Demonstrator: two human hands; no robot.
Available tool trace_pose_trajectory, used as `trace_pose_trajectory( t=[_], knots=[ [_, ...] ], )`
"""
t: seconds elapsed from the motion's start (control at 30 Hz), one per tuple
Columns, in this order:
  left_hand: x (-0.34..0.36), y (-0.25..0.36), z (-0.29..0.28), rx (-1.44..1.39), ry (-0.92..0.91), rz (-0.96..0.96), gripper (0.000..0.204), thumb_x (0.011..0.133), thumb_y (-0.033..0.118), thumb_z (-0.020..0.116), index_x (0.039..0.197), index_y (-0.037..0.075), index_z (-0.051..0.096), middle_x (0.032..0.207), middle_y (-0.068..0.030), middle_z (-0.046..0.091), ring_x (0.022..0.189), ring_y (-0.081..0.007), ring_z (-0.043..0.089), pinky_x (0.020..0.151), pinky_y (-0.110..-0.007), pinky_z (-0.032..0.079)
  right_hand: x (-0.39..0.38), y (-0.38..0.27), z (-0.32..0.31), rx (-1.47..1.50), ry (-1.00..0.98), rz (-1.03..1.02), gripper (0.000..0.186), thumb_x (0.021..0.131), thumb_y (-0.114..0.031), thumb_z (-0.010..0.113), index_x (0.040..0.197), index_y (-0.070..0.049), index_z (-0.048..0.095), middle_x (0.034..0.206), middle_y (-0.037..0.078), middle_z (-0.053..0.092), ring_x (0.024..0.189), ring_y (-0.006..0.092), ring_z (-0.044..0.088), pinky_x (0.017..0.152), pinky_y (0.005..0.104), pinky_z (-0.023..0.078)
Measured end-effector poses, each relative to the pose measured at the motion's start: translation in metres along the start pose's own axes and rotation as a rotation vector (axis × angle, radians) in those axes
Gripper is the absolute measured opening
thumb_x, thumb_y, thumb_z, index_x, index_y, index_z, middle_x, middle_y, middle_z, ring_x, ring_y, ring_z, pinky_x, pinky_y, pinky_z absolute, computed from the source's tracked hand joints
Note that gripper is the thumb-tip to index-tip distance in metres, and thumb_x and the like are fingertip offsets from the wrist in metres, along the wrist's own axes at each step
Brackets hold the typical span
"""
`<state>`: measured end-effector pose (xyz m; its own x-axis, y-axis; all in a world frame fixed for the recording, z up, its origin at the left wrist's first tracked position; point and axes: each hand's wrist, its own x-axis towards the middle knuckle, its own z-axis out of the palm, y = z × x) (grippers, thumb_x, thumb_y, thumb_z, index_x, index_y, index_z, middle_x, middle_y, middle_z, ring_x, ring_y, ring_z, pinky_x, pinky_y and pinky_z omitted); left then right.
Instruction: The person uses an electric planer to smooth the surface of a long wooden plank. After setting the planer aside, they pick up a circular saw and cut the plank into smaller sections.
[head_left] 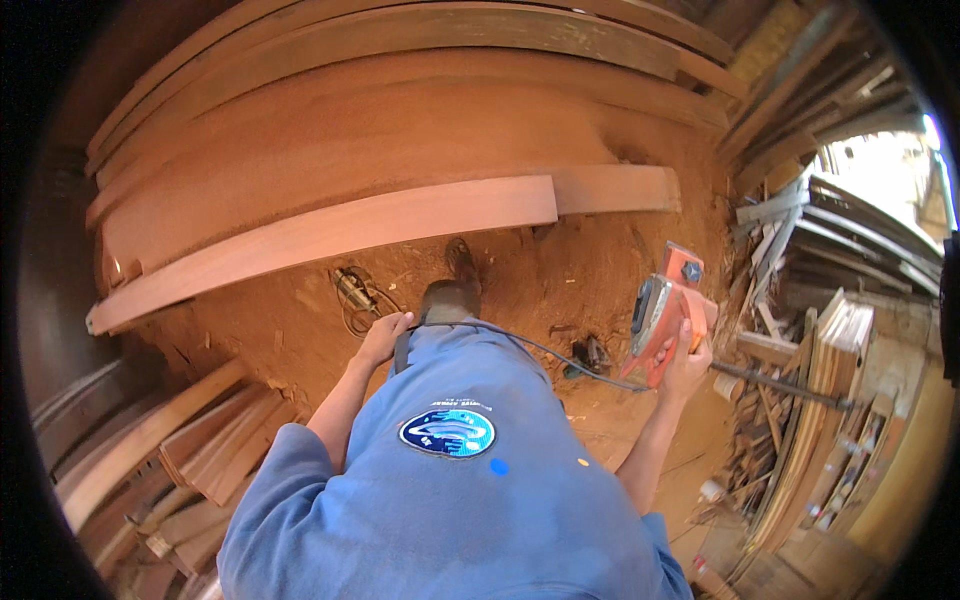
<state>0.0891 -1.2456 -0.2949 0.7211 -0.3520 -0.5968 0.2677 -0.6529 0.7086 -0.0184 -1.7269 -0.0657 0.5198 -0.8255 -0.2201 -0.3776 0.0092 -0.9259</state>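
Note:
My right hand point(684, 365) grips the handle of an orange-red electric planer point(665, 318), held up off the ground to the right of my body. Its dark power cord point(560, 357) runs across my waist to the left. At my left hip, my left hand point(383, 338) is closed at the cord's other visible end; the fingertips show only in part. In front of me lies a long, smooth, pale reddish plank point(350, 228), apart from both hands. Another board point(620, 190) continues at its right end.
Another power tool point(355, 292) with a coiled cord lies on the dusty ground by my feet. Stacked timber point(180, 450) stands at the left, and more boards point(815, 400) lean at the right. Long beams point(440, 30) lie beyond a reddish sawdust-covered surface point(400, 115).

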Motion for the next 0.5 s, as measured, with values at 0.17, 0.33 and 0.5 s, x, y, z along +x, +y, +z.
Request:
trace_pose_trajectory(
  t=[0.17, 0.33, 0.5],
  knots=[
    [0.017, 0.044, 0.006, -0.171, 0.111, -0.187, 0.063, 0.105, 0.054, 0.046, 0.088, -0.004, 0.065, 0.078, -0.0228, 0.067, 0.074, -0.0359, 0.065, 0.073, -0.046, 0.050, 0.123, -0.059, 0.058, -0.220, -0.393, -0.089, 0.033, 0.103, -0.035, 0.066, 0.092, -0.004, 0.062, 0.067, 0.000, 0.058, 0.053, 0.0078, 0.054, 0.047, 0.0253, 0.042],
    [-0.030, 0.086, 0.047, -0.190, 0.242, -0.369, 0.068, 0.105, 0.054, 0.045, 0.080, -0.005, 0.067, 0.074, -0.0229, 0.068, 0.074, -0.0369, 0.067, 0.073, -0.045, 0.051, 0.196, -0.094, 0.132, -0.376, -0.873, -0.081, 0.038, 0.103, -0.038, 0.065, 0.097, 0.000, 0.067, 0.066, 0.001, 0.059, 0.058, 0.0084, 0.054, 0.053, 0.0264, 0.043],
    [-0.072, 0.108, 0.118, -0.262, 0.440, -0.544, 0.070, 0.107, 0.052, 0.041, 0.081, -0.006, 0.069, 0.076, -0.0241, 0.069, 0.079, -0.0385, 0.069, 0.076, -0.046, 0.052, 0.244, -0.107, 0.204, -0.589, -1.364, -0.357, 0.046, 0.102, -0.044, 0.062, 0.099, 0.001, 0.068, 0.070, 0.009, 0.058, 0.067, 0.0164, 0.055, 0.063, 0.0359, 0.045]
  ],
)
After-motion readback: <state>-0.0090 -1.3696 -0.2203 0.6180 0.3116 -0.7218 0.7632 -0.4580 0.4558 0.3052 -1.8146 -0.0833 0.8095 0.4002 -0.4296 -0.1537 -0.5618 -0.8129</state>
